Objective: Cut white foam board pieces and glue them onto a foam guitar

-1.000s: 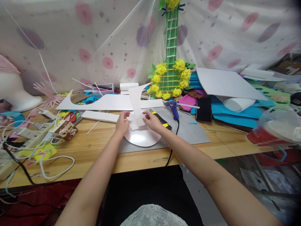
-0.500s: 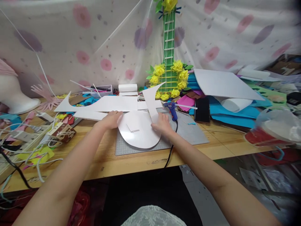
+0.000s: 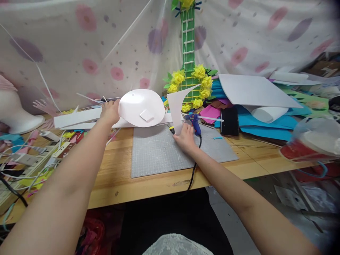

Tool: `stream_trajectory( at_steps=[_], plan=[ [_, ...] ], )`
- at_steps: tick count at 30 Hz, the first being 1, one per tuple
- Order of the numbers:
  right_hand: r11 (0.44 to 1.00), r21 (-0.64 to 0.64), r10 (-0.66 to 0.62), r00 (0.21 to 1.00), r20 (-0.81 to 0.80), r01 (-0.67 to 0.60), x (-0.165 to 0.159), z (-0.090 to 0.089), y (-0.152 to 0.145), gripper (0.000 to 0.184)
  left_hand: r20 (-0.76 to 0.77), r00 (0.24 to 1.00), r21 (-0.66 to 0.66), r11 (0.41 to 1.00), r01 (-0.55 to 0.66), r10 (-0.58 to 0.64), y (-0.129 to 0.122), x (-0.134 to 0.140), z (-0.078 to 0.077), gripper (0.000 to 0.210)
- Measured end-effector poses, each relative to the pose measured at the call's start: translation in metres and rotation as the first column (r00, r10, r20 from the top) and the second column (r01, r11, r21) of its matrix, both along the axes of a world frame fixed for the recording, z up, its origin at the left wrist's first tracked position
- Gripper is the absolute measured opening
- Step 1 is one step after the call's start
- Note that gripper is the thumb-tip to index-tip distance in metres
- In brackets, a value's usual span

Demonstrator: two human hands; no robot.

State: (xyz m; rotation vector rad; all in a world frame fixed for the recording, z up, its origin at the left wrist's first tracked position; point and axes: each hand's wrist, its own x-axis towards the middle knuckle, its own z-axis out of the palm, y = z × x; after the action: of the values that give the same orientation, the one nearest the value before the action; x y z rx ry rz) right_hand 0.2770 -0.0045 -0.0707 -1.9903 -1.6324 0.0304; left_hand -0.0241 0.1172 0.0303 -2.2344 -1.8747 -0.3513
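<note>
My left hand [image 3: 110,111] grips the left edge of a round white foam board disc [image 3: 142,102], raised and tilted at the back of the table. A small white square [image 3: 146,115] rests on the disc. In my right hand [image 3: 186,137] is a curved white foam board offcut [image 3: 176,108], held upright by its lower end. A yellow-and-black tool [image 3: 171,129], perhaps a cutter, shows beside my right fingers; I cannot tell whether they touch it. Just right of that hand lies a blue glue gun [image 3: 196,124] with a white glue stick. Below both hands is the grey cutting mat [image 3: 156,156].
A green paper guitar [image 3: 189,53] with yellow flowers stands against the curtain. To the right lie a black phone [image 3: 229,122], blue sheets [image 3: 261,128] and a lidded red bucket [image 3: 305,148]. Cables and a power strip [image 3: 34,166] crowd the left. A black cord [image 3: 194,170] crosses the front edge.
My left hand has lifted the disc off the mat and carried it up and back to the left. My right hand has kept the offcut, now more upright; the yellow-and-black tool has come into view.
</note>
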Motion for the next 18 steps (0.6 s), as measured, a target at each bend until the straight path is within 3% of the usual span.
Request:
stream_trajectory(
  at_steps=[3,4,6,8,9,12,13,15,17,18],
  plan=[
    [0.989,0.006,0.146,0.988,-0.039,-0.146,-0.006,0.010,-0.005,0.051,0.120,0.989,0.075,0.993,-0.092,0.082,0.009,0.020,-0.011,0.073],
    [0.964,-0.022,0.265,0.963,-0.038,-0.266,-0.008,0.013,-0.008,0.051,0.188,0.974,0.083,0.986,-0.142,0.124,0.011,0.027,-0.017,0.076],
    [0.848,-0.102,0.521,0.853,-0.017,-0.520,-0.011,0.018,-0.013,0.052,0.359,0.916,0.069,0.974,-0.215,0.177,0.013,0.037,-0.031,0.078],
    [0.722,-0.194,0.679,0.734,0.015,-0.664,-0.012,0.020,-0.016,0.053,0.573,0.800,0.041,0.968,-0.247,0.180,0.011,0.041,-0.047,0.073],
    [0.683,-0.239,0.716,0.698,0.030,-0.690,-0.012,0.020,-0.017,0.053,0.688,0.704,0.022,0.963,-0.268,0.179,0.007,0.040,-0.055,0.069],
    [0.608,-0.338,0.779,0.622,0.079,-0.719,-0.009,0.018,-0.015,0.054,0.907,0.392,-0.009,0.938,-0.347,0.154,-0.015,0.032,-0.072,0.053],
    [0.587,-0.344,0.799,0.593,0.099,-0.733,-0.009,0.017,-0.013,0.056,0.920,0.377,0.031,0.937,-0.349,0.110,-0.026,0.029,-0.075,0.048],
    [0.552,-0.312,0.831,0.542,0.129,-0.773,-0.010,0.014,-0.007,0.059,0.847,0.530,0.174,0.964,-0.204,-0.041,-0.053,0.029,-0.080,0.037],
    [0.567,-0.239,0.823,0.550,0.141,-0.788,-0.012,0.012,0.000,0.059,0.676,0.700,0.168,0.973,0.156,-0.229,-0.081,0.035,-0.084,0.029],
    [0.613,-0.199,0.790,0.596,0.144,-0.764,-0.012,0.011,0.003,0.057,0.567,0.745,0.103,0.927,0.360,-0.352,-0.094,0.040,-0.087,0.029]
  ],
)
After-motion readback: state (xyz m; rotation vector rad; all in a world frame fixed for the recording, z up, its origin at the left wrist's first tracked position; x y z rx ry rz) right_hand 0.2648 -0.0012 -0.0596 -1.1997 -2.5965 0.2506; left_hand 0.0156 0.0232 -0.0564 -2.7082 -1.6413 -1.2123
